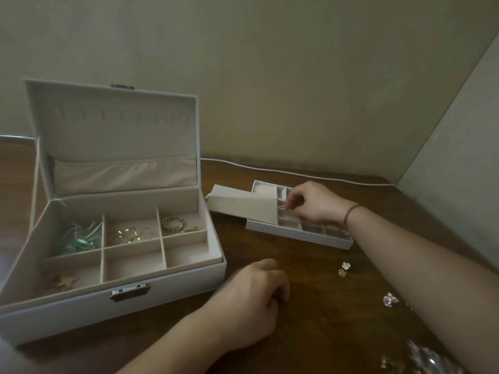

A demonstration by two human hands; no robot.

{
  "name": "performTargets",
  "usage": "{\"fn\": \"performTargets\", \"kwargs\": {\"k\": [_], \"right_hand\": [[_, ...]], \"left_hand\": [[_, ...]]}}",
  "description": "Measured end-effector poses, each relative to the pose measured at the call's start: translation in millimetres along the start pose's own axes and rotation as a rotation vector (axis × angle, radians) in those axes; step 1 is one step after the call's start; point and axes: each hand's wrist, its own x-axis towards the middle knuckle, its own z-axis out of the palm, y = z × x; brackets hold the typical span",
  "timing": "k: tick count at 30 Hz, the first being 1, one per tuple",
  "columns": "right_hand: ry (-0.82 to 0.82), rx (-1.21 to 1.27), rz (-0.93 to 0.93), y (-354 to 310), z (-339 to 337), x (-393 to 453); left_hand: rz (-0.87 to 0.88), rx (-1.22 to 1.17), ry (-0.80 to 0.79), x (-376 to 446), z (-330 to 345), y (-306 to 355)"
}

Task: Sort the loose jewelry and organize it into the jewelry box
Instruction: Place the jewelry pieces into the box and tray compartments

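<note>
Nearest the camera, at the bottom right corner of the wooden table [318, 333], lies a blurred heap of loose jewelry [424, 360], silvery and gold pieces whose kinds cannot be made out. Just beyond it a pale pink piece [390, 299] sits beside the right forearm. The left hand [251, 300] rests on the tabletop just in front of the jewelry box's right front corner, its fingers curled under into a loose fist; whether it holds anything cannot be told. A little farther on, two small flower-shaped earrings [344, 269] lie together on the bare wood between the two arms. To the left stands the white jewelry box [81, 311], lid propped open, with six compartments: mint-green strands [79, 240] in the rear left one, thin gold pieces [129, 234] in the rear middle, a gold chain ring [174, 224] in the rear right, and a small star-shaped item [64, 282] in the front left. Farther back and to the right sits a shallow divided tray [297, 234], with a beige insert [243, 205] lying tilted across its left end. The right hand [314, 202], a dark cord bracelet [349, 215] on its wrist, reaches over the tray with fingertips pinched together above a middle compartment, apparently on a small gold piece. A white cable [297, 172] runs along the wall behind.
</note>
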Motion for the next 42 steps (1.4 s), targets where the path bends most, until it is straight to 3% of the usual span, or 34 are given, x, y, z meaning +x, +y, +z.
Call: {"fn": "performTargets", "kwargs": {"k": [9,14,22,26,30,33,37,42], "right_hand": [[0.042,-0.080,-0.085,2,3,6],[0.126,0.024,-0.076,14,-22,-19],[-0.199,-0.199,-0.033,56,-24,-106],[-0.211,-0.215,-0.056,61,-1,-116],[-0.099,-0.182,-0.204,55,21,-120],[-0.139,-0.199,-0.277,52,23,-121],[-0.052,-0.013,-0.172,59,5,-113],[0.111,0.614,0.140,87,-13,-77]], "left_hand": [[0.031,0.024,-0.013,0,1,-3],[0.024,0.006,-0.016,-1,1,-5],[0.021,0.009,-0.016,1,3,-7],[0.022,0.020,-0.008,0,2,-7],[0.014,0.018,0.009,1,2,-6],[0.017,0.010,0.012,1,2,-6],[0.025,-0.002,0.022,1,2,-7],[0.030,-0.012,0.035,1,1,-6]]}}
